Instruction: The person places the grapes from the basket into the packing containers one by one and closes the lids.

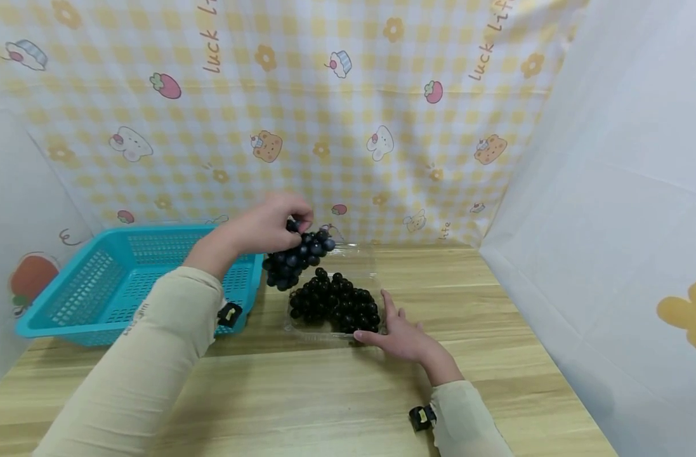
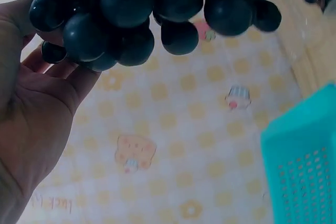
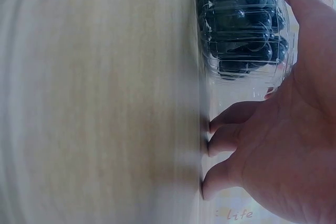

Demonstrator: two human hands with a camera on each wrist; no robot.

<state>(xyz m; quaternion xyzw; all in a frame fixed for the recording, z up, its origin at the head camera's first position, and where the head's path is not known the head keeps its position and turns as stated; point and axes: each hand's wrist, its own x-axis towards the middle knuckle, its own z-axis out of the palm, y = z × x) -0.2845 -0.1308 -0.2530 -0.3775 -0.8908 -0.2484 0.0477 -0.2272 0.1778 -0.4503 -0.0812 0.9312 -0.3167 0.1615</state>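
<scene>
Over the table [image 1: 336,393], head view: a dark grape bunch [image 1: 293,265] hangs between the blue basket [image 1: 51,324] and a clear box [image 1: 319,335] of grapes [image 1: 336,303], pinched at its top by the left hand [image 1: 268,223]; the right hand [image 1: 401,336], grip loose and spread, touches the box. Checked cloth [image 1: 325,105] behind. Left wrist: the bunch looks glossy, round-berried. Right wrist: fingertips [image 3: 214,148] meet the table

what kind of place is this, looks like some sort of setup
Probably a makeshift tabletop booth, perhaps indoors: a yellow-checked cartoon-print cloth hangs behind a wood-grain tabletop, and a white cloth screens the right side. The wider room is out of view.
</scene>
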